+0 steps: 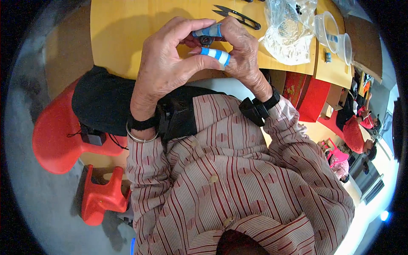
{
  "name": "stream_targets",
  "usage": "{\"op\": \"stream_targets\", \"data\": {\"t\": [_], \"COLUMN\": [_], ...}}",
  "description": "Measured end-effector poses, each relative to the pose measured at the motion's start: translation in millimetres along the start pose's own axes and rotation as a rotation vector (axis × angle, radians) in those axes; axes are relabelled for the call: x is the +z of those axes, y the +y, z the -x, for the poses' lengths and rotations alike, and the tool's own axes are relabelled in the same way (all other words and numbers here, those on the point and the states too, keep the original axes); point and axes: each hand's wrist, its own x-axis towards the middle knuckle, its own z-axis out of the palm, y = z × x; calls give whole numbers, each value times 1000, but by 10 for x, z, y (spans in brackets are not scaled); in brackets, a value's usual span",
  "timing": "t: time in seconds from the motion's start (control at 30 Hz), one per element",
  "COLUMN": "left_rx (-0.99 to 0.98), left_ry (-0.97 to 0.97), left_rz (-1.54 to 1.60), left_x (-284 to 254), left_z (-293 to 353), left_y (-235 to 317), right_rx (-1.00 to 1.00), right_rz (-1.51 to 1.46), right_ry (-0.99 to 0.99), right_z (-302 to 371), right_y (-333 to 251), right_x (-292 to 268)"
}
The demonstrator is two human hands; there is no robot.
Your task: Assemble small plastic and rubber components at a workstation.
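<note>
A small dark round part (205, 41) sat between the two hands, just above the near edge of the yellow table (121, 42). The right hand (243, 51) had it pinched between thumb and forefinger, both apparently wrapped in blue-and-white tape (216, 55). The left hand (159, 61) lay to the left of the part, its forefinger arched over the far side and its thumb stretched below along the tape; with the fingers overlapping so closely, I could not tell whether its fingertips gripped the part too. Beyond the right hand, black thread snips (244, 18) lay on the table, blades pointing left. To their right was a crumpled clear plastic bag (287, 36), then two clear plastic cups (319, 30) near a little blue roll (328, 57). Black bands crossed both wrists, over a striped shirt (238, 178). A red chair (59, 127) stood at the left, with a red stool (100, 199) nearby.
</note>
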Motion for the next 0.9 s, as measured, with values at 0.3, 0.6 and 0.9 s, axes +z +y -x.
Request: {"op": "stream_targets", "data": {"t": [0.3,0.6,0.9], "left_rx": [75,67,256], "left_ry": [53,5,138], "left_rz": [-53,-99,-162], "left_x": [34,44,83], "left_z": [14,17,-49], "left_y": [-11,5,24], "right_rx": [-69,-72,226], "right_rz": [119,139,-147], "right_ry": [7,-37,-53], "right_z": [-53,-3,27], "right_y": [-78,-77,-85], "right_x": [-52,-82,-58]}}
